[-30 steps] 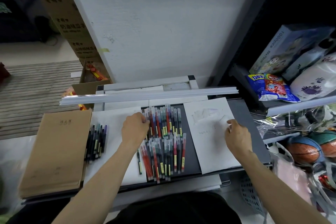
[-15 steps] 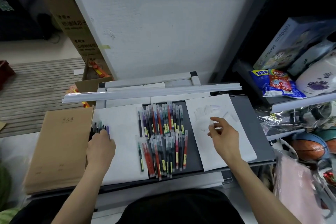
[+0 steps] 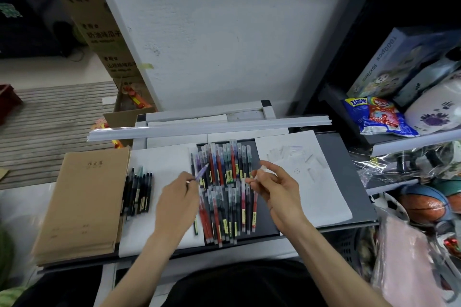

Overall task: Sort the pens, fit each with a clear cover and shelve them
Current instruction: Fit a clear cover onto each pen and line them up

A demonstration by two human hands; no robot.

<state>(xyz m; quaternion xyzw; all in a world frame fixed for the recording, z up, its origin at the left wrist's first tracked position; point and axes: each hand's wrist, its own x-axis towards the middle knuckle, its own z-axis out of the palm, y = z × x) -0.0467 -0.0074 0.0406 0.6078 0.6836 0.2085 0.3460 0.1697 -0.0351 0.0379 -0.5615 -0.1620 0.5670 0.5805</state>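
Left hand (image 3: 178, 198) grips a purple pen (image 3: 202, 172), right hand (image 3: 278, 192) pinches a clear cover (image 3: 262, 171) just beside it.

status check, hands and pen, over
Left hand pinches purple pen. Right hand pinches clear cover. Cover not yet on pen; nothing between them.

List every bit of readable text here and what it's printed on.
"1000pcs 50x70cm": side of the puzzle box.
"奶油味瓜子", roughly: cardboard box.
Too blurred or too small to read: title on the notebook, print on the snack bag, labels on the pens.
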